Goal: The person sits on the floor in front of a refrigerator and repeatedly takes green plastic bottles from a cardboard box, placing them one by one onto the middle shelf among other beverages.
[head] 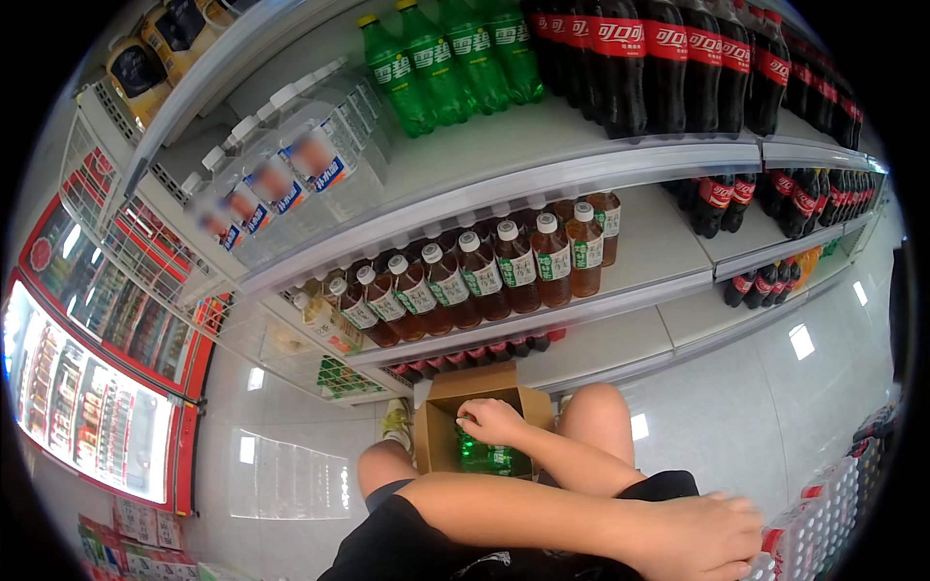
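Observation:
An open cardboard box stands on the floor between my knees, with green plastic bottles inside. My right hand reaches into it, fingers curled at the top of a green bottle; the hand hides the cap. My left arm crosses over my lap to the right. At its end my left hand is blurred, beside shrink-wrapped packs of bottles with white and red tops. Whether its fingers hold anything is unclear.
Ahead are store shelves with tea bottles, Sprite bottles, Coca-Cola bottles and clear water bottles. A wire rack hangs on the shelf end. Lit drink coolers stand left, above stacked cartons.

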Demonstrator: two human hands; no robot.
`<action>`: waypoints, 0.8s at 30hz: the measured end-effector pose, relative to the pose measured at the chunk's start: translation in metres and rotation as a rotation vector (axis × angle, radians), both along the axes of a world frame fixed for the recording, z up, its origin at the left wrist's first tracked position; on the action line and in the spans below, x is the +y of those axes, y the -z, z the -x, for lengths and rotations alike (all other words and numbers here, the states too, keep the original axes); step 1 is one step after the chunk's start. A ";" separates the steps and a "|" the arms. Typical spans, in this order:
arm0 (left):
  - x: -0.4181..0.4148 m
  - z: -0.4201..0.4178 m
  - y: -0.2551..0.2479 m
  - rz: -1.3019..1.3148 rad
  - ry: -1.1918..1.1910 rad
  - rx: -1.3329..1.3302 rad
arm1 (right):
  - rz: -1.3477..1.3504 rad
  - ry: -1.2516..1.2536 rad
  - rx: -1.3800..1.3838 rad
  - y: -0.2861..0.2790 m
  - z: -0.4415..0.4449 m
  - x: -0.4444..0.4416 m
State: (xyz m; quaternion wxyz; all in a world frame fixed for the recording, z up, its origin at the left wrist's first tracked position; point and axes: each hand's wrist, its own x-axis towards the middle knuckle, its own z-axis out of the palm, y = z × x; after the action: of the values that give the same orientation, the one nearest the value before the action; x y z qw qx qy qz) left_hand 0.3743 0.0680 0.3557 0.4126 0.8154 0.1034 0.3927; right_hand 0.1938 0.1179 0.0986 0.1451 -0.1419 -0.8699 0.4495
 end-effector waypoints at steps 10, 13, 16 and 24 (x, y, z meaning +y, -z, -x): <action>-0.007 0.024 -0.018 0.048 -0.077 0.211 | 0.005 -0.009 -0.016 0.005 0.005 -0.002; -0.011 0.023 -0.006 0.020 -0.164 0.154 | 0.010 -0.020 -0.037 0.007 0.007 -0.002; -0.004 0.017 0.006 -0.043 -0.093 0.084 | 0.002 -0.020 -0.031 0.007 0.009 -0.004; -0.007 0.021 -0.002 0.165 -0.047 0.116 | 0.011 -0.027 -0.054 0.006 0.007 -0.002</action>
State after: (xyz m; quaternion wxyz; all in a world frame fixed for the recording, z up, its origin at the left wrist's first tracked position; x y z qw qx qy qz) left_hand 0.3535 0.0609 0.3579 0.4622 0.7974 0.1781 0.3447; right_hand 0.1872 0.1156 0.0926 0.1147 -0.1429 -0.8730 0.4521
